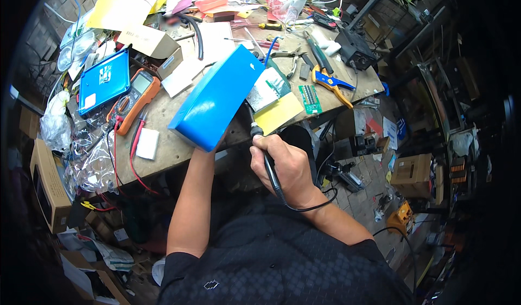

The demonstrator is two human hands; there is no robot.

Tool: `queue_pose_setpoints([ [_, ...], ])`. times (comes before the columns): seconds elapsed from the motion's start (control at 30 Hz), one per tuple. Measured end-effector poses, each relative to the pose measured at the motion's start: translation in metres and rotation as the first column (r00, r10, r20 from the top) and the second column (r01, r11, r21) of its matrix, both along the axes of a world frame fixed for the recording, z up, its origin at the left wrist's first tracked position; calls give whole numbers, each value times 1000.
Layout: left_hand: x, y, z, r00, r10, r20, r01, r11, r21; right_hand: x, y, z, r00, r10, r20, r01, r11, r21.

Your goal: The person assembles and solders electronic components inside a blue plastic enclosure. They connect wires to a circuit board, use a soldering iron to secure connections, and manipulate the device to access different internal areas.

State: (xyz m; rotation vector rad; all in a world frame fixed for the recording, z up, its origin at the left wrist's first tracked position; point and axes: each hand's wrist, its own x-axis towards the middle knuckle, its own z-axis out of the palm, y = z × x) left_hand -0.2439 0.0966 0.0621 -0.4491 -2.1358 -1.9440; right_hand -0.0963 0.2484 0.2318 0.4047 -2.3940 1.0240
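My left hand (pixel 209 148) is under the near end of a glossy blue box (pixel 214 96), holding it tilted over the table edge; its fingers are mostly hidden behind the box. My right hand (pixel 279 164) grips the black handle of a corded tool (pixel 263 158), seemingly a soldering iron, whose tip disappears behind the box's right side. Beside the box lie a white-and-green item (pixel 261 93), a yellow sheet (pixel 279 112) and a green circuit board (pixel 311 99).
The cluttered table (pixel 369 85) holds an orange multimeter (pixel 135 96), a blue tray (pixel 103 80), wire strippers (pixel 331 82), pliers, cardboard boxes (pixel 149 42), papers, plastic bags and a black power unit (pixel 355 50). Around it are a metal shelf frame and floor clutter with cartons (pixel 410 172).
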Motion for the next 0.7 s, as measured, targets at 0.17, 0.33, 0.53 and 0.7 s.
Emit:
queue_pose_setpoints([
  [0.17, -2, 1, 4, 998, 42, -51, -47, 994, -95, -1, 2, 4, 1000, 12, 12, -12, 1000, 19],
  [0.33, -3, 1, 3, 996, 51, -76, -58, 994, -93, -4, -1, 4, 1000, -1, -24, 1, 1000, 1],
  [0.53, -4, 1, 4, 994, 54, -90, -62, 993, -96, -3, -3, 1, 1000, -13, -19, 13, 1000, 12],
  [0.7, -4, 1, 4, 993, 59, -101, -69, 993, -98, -1, -2, -3, 1000, -5, -26, 6, 1000, 19],
])
